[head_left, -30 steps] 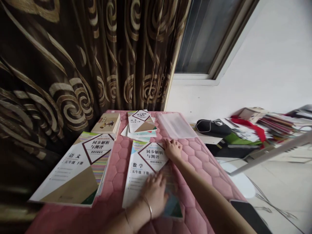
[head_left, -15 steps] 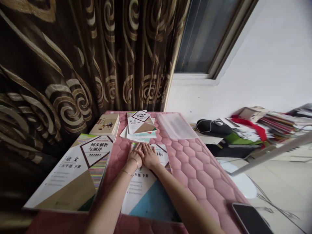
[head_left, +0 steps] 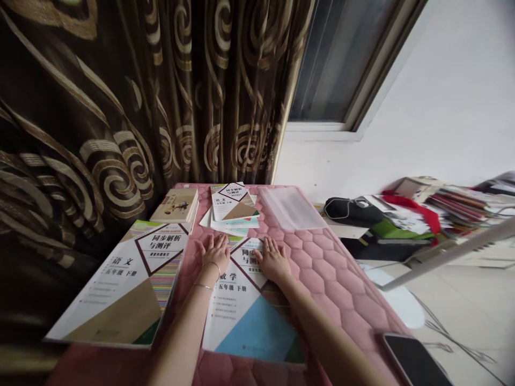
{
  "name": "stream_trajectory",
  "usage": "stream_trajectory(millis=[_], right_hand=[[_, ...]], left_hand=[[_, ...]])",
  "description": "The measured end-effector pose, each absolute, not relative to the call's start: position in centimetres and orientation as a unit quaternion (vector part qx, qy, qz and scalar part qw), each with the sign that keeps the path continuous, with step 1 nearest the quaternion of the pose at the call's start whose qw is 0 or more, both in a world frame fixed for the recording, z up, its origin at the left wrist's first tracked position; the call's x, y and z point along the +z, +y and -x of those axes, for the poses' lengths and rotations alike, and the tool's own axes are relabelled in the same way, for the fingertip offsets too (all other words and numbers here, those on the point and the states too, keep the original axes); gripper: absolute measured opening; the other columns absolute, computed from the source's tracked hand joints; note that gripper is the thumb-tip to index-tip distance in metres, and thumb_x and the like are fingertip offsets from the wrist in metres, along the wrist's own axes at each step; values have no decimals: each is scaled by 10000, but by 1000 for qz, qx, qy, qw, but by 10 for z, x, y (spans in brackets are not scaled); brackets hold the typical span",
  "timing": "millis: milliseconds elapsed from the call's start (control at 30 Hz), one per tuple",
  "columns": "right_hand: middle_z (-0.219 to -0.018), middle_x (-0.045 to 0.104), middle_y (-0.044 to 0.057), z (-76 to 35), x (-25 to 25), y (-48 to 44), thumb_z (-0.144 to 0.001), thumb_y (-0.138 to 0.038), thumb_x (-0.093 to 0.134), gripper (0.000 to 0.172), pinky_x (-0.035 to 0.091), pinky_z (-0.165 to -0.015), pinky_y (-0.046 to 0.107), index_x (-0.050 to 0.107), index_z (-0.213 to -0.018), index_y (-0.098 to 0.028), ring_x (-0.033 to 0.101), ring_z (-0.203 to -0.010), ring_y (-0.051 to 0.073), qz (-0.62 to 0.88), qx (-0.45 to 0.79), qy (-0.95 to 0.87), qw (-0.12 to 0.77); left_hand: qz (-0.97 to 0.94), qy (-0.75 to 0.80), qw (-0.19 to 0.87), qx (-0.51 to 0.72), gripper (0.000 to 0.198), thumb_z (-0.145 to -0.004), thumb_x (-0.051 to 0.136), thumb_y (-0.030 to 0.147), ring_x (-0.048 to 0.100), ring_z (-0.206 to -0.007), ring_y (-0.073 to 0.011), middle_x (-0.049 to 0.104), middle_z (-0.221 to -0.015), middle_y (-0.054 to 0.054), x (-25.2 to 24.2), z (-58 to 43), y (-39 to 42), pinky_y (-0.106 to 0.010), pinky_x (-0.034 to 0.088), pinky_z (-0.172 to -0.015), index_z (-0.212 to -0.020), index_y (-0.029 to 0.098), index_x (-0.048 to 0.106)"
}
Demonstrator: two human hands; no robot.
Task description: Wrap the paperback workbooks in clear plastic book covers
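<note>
A workbook with a blue triangle on its white cover (head_left: pixel 257 321) lies flat in front of me. My left hand (head_left: pixel 214 256) rests with spread fingers on its upper left edge, a thin bracelet and band round the wrist. Across from it, my right hand (head_left: pixel 276 260) lies flat over the upper right edge, fingers apart. Neither hand grips anything. To the left lies another workbook with a brown triangle (head_left: pixel 116 300). Beyond my hands is a pile of smaller booklets (head_left: pixel 233 203), and a clear plastic sleeve (head_left: pixel 292 208) lies right of that pile.
Pink quilted cloth (head_left: pixel 333 268) covers the table. A stack of beige books (head_left: pixel 175 205) stands by the patterned curtain (head_left: pixel 161 96). At the front right corner lies a dark phone (head_left: pixel 416 359). Papers and folders (head_left: pixel 458 206) are heaped on the right, beyond a grey bar (head_left: pixel 442 260).
My hands were together, overlapping on the upper middle of the workbook. They have moved apart to its two sides, uncovering more of the printed cover.
</note>
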State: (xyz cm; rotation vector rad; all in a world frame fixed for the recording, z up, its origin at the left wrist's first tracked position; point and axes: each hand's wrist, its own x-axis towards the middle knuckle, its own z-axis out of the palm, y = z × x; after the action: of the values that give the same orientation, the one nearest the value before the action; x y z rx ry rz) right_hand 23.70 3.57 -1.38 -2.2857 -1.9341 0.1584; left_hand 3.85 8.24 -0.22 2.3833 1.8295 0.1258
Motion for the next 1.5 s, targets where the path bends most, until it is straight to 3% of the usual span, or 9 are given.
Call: stream_trajectory(millis=[233,400,567,633,733,800,1000,1233,1500], right_hand=[[-1570,197,185,-234,-7,34,-987,-492,198,699,124,-1163,523,210,-1505,-22,144,-1469,248,756,60,-649,61],[-1569,188,177,-217,-3,-11,-980,-515,227,690,54,-1153,591,253,-1503,-66,137,-1468,291,727,65,-682,56],[-1553,252,126,-176,-29,-115,-964,-540,272,664,210,-1152,544,288,-1504,-154,218,-1447,296,618,53,-774,126],[-1549,255,137,-156,-49,-151,-940,-576,320,739,271,-1133,527,200,-1525,-141,237,-1439,314,578,21,-796,179],[-1531,281,170,-136,-72,-180,-884,-654,383,894,348,-1078,519,77,-1536,-124,290,-1412,354,575,-30,-783,236],[-1522,303,171,-133,-79,-187,-871,-669,394,928,365,-1056,519,39,-1539,-131,333,-1389,365,577,-39,-778,244],[-1482,374,205,-176,-74,-201,-894,-615,397,922,418,-991,465,37,-1537,-60,450,-1321,341,579,-117,-783,195],[-1457,423,189,-214,-80,-222,-911,-512,421,860,419,-989,479,35,-1541,-71,492,-1291,312,620,-166,-753,148],[-1464,411,169,-228,-56,-215,-919,-516,442,861,463,-967,498,-10,-1540,-127,511,-1272,323,596,-116,-778,161]], left_hand=[[-788,611,41,65,534,-961,257,337,108,-1476,-300,283,-1570,-2,3,-45,73,-678,-35,-1129,-1491,298,312],[-814,576,34,60,540,-946,308,294,153,-1466,-306,286,-1569,-42,3,-47,7,-667,20,-1147,-1482,241,346],[-887,456,29,64,652,-873,368,198,248,-1444,-271,287,-1565,14,-31,-16,-101,-583,140,-1182,-1504,323,257],[-897,437,14,64,743,-824,400,175,283,-1433,-254,288,-1561,9,-49,1,-131,-512,188,-1189,-1520,311,177],[-902,430,11,47,829,-775,439,200,277,-1436,-251,277,-1558,10,-65,20,-150,-495,223,-1172,-1528,294,105],[-904,424,-6,48,840,-767,452,223,238,-1451,-235,284,-1555,11,-64,25,-152,-481,200,-1179,-1531,287,109],[-892,403,-151,138,750,-814,469,284,21,-1489,-177,423,-1497,-49,-31,34,-146,-489,-51,-1202,-1520,197,233],[-885,412,-180,125,642,-819,448,234,83,-1485,-186,451,-1480,-62,-19,59,-142,-494,-7,-1207,-1457,191,396],[-867,436,-176,165,662,-819,469,254,198,-1462,-259,431,-1486,-127,-31,34,-140,-511,21,-1193,-1464,134,373]])
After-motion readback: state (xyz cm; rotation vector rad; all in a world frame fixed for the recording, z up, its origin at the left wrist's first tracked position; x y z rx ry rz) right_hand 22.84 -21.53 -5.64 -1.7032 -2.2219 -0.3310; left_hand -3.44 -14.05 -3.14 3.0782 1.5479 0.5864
